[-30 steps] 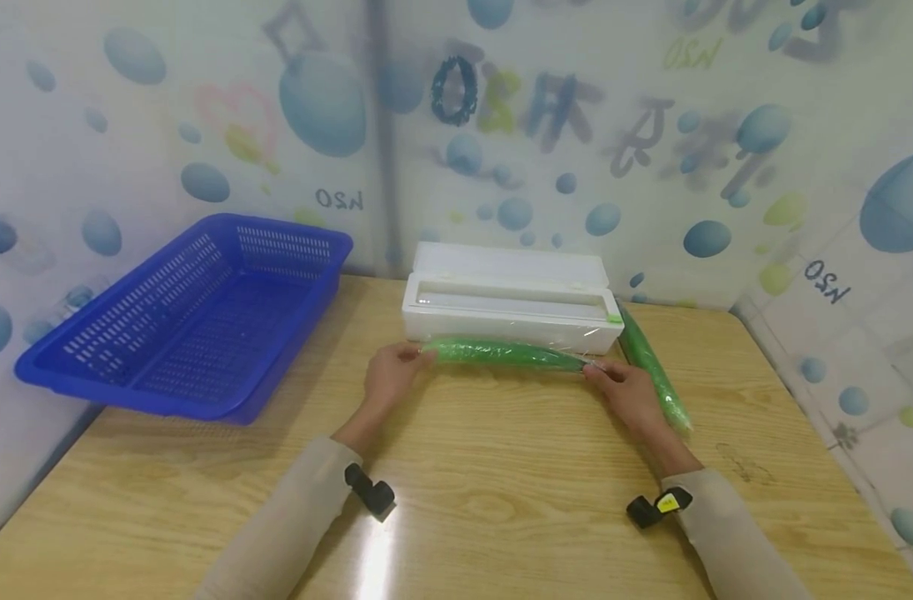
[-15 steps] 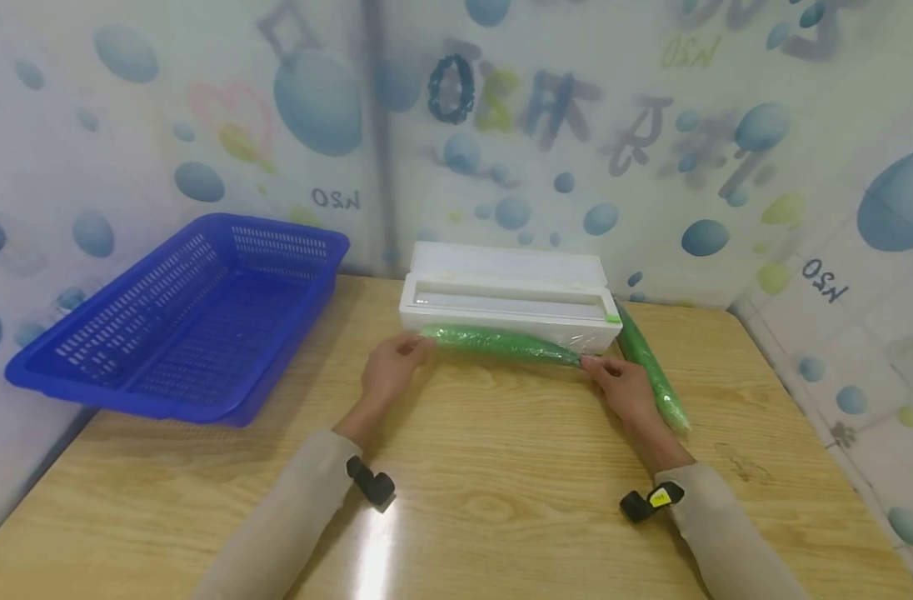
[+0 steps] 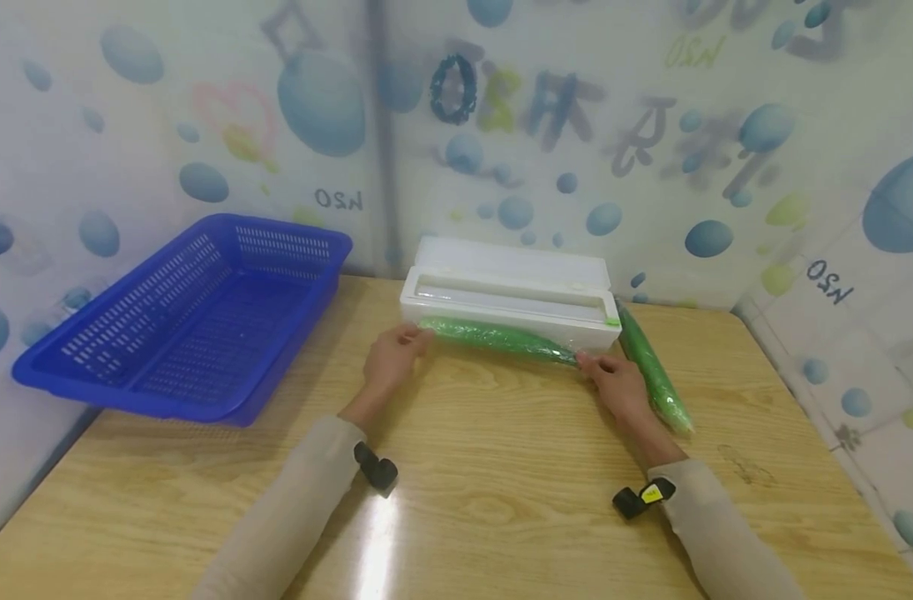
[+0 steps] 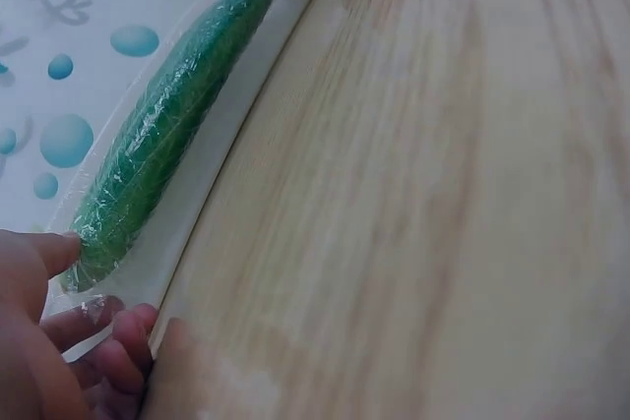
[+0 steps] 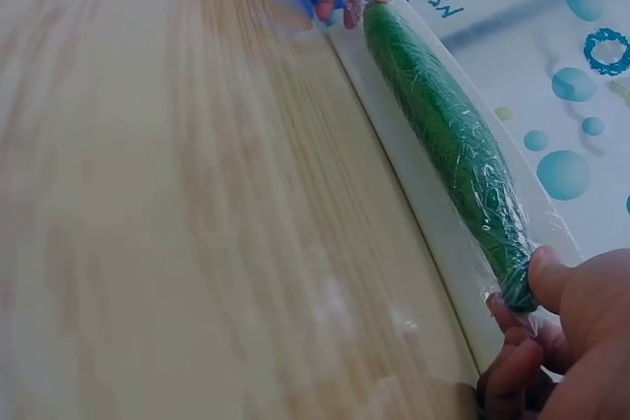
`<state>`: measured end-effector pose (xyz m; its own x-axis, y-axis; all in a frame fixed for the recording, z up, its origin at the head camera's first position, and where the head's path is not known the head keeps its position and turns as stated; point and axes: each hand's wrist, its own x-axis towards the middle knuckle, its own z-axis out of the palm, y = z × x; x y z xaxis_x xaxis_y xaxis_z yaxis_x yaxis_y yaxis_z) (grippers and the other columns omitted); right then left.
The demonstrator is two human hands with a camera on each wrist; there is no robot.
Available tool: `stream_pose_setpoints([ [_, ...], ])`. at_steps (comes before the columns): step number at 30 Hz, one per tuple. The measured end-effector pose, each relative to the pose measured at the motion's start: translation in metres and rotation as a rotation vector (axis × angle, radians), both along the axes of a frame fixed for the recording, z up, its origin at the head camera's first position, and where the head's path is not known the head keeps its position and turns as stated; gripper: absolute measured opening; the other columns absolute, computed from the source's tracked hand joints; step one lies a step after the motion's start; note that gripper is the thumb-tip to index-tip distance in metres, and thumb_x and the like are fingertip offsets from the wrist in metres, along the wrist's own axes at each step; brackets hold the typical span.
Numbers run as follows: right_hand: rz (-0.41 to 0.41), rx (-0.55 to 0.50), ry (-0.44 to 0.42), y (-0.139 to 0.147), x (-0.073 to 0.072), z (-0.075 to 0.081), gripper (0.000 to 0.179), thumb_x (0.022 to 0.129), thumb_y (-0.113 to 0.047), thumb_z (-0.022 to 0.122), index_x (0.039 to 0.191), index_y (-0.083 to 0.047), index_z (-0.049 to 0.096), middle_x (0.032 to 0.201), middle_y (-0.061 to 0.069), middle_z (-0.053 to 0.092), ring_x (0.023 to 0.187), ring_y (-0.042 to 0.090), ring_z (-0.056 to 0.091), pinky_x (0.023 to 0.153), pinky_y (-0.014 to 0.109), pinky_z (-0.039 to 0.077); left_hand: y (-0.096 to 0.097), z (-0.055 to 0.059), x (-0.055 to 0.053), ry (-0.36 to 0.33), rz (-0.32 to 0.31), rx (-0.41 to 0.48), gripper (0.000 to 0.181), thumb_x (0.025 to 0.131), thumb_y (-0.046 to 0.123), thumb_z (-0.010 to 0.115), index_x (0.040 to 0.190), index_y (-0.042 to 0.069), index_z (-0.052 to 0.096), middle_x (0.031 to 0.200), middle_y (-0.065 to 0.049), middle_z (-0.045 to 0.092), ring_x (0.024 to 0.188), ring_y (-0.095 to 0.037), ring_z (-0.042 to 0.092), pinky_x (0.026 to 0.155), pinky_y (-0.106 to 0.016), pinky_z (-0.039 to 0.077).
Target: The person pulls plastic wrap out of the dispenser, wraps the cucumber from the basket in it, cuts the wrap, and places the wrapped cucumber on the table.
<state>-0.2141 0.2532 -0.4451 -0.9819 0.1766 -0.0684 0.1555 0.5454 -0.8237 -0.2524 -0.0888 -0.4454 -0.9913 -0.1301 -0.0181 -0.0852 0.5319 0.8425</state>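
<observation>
A long green cucumber (image 3: 494, 337) in clear plastic wrap spans between both hands, raised in front of the white cling film box (image 3: 509, 325). My left hand (image 3: 394, 357) holds its paler left end; in the left wrist view the thumb (image 4: 61, 251) touches the wrapped tip, with fingers below. The darker right end is pinched by my right hand (image 3: 616, 383), its thumb (image 5: 547, 277) on top and curled fingers underneath. A second wrapped cucumber (image 3: 655, 367) lies slanted on the table, just right of the box and beyond the right hand.
At the left stands a blue perforated plastic basket (image 3: 276, 379). The box's lid (image 3: 512, 260) is raised at the back, near the patterned wall (image 3: 576, 100). Everything rests on a wood-grain table (image 3: 486, 500).
Both hands have moved the held cucumber slightly away from me and up, closer against the front of the box. The second cucumber and the basket have stayed in place.
</observation>
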Motion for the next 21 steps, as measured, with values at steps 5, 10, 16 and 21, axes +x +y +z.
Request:
stream_pose_setpoints([
  [5, -0.006, 0.004, 0.003, 0.000, -0.001, -0.001, 0.060, 0.091, -0.055, 0.054, 0.113, 0.000, 0.067, 0.108, 0.014, 0.064, 0.092, 0.023, 0.050, 0.078, 0.031, 0.041, 0.002, -0.003, -0.002, 0.047, 0.024, 0.146, 0.037, 0.087, 0.040, 0.068, 0.106, 0.008, 0.067, 0.104, -0.011, 0.068, 0.064, -0.020, 0.063, 0.062, -0.031, 0.051],
  [10, -0.012, 0.010, 0.008, 0.000, -0.002, -0.001, 0.064, 0.091, -0.056, 0.053, 0.118, 0.000, 0.065, 0.114, 0.018, 0.063, 0.099, 0.025, 0.053, 0.084, 0.036, 0.043, 0.003, -0.004, -0.002, 0.053, 0.006, 0.170, 0.031, 0.087, 0.033, 0.069, 0.103, 0.006, 0.067, 0.101, -0.012, 0.068, 0.063, -0.020, 0.062, 0.058, -0.029, 0.051],
  [16, -0.015, 0.055, 0.005, -0.002, -0.004, 0.001, 0.062, 0.094, -0.054, 0.051, 0.120, 0.001, 0.064, 0.113, 0.019, 0.064, 0.099, 0.027, 0.054, 0.084, 0.039, 0.044, 0.001, 0.005, 0.002, 0.008, -0.087, 0.047, 0.047, 0.086, 0.052, 0.065, 0.110, 0.012, 0.067, 0.100, -0.008, 0.068, 0.076, -0.022, 0.063, 0.066, -0.033, 0.051],
  [21, -0.028, 0.077, 0.004, -0.003, -0.002, 0.002, 0.058, 0.094, -0.052, 0.053, 0.116, 0.001, 0.066, 0.108, 0.017, 0.066, 0.095, 0.026, 0.054, 0.081, 0.036, 0.043, 0.002, 0.006, 0.002, 0.016, -0.049, 0.089, 0.055, 0.087, 0.056, 0.060, 0.114, 0.008, 0.061, 0.097, -0.009, 0.067, 0.070, -0.023, 0.062, 0.059, -0.033, 0.051],
])
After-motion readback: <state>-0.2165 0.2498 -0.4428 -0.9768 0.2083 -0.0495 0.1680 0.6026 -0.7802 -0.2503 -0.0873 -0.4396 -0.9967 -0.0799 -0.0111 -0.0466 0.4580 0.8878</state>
